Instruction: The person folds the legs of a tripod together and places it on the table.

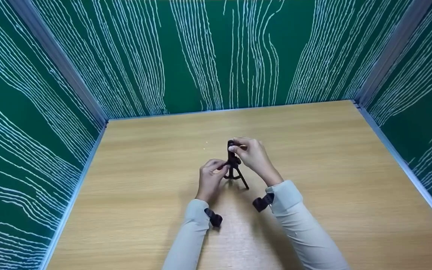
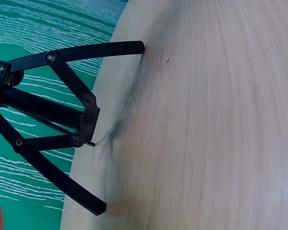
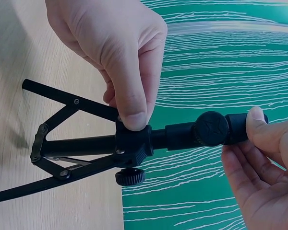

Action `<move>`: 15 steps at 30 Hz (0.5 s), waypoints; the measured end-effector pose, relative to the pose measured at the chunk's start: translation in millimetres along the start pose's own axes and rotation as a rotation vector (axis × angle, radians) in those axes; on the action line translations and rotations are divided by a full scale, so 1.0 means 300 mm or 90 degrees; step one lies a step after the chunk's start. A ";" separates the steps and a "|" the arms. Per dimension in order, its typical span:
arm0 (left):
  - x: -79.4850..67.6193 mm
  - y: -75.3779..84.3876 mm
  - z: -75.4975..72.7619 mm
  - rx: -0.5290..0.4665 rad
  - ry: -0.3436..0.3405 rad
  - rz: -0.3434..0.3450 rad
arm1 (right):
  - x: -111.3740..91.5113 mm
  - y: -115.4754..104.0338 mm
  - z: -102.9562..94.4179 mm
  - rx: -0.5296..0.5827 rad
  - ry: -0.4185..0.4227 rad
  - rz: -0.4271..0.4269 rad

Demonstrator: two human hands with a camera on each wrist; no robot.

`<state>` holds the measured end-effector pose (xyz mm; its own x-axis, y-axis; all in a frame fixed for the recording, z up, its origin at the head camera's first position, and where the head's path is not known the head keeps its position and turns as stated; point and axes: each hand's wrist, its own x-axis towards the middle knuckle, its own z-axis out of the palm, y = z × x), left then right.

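A small black tripod (image 1: 231, 163) stands on the wooden table with its legs spread. My left hand (image 1: 211, 177) pinches the collar where the legs join; in the right wrist view the left thumb (image 3: 134, 115) presses on that collar. Higher up, my right hand (image 1: 252, 155) grips the top end of the tripod between thumb and fingers. The right wrist view also shows a round knob (image 3: 212, 128) below the right hand's hold and a ridged screw (image 3: 130, 176) at the collar. In the left wrist view the leg tips (image 2: 98, 207) touch the tabletop.
The wooden table (image 1: 144, 180) is enclosed by green walls (image 1: 186, 56) with white wavy lines. Grey posts (image 1: 388, 48) stand at the back corners. Each wrist wears a black camera (image 1: 263, 202) over a light sleeve.
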<state>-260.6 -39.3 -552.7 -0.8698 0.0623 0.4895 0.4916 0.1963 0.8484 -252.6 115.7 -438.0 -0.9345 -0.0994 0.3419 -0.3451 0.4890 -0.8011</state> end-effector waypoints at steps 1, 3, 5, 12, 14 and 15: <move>0.000 0.000 0.001 -0.001 0.001 -0.001 | 0.000 0.001 -0.001 0.000 -0.001 -0.001; 0.001 0.002 0.003 -0.005 0.002 -0.003 | -0.001 0.002 -0.002 0.000 -0.001 -0.002; 0.000 0.019 0.002 -0.002 0.002 -0.017 | -0.001 0.001 -0.002 0.000 -0.001 0.000; -0.003 0.128 -0.018 -0.006 -0.003 -0.038 | -0.002 -0.007 -0.003 0.007 -0.008 0.018; -0.001 0.131 -0.018 -0.002 -0.003 -0.024 | -0.002 -0.009 -0.004 0.003 -0.006 0.016; 0.000 0.131 -0.018 0.002 -0.003 -0.016 | -0.002 -0.009 -0.005 0.000 -0.005 0.014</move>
<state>-241.0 -36.9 -518.2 -0.8820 0.0623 0.4671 0.4695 0.2003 0.8599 -251.1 115.6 -435.3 -0.9422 -0.0952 0.3211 -0.3251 0.4904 -0.8086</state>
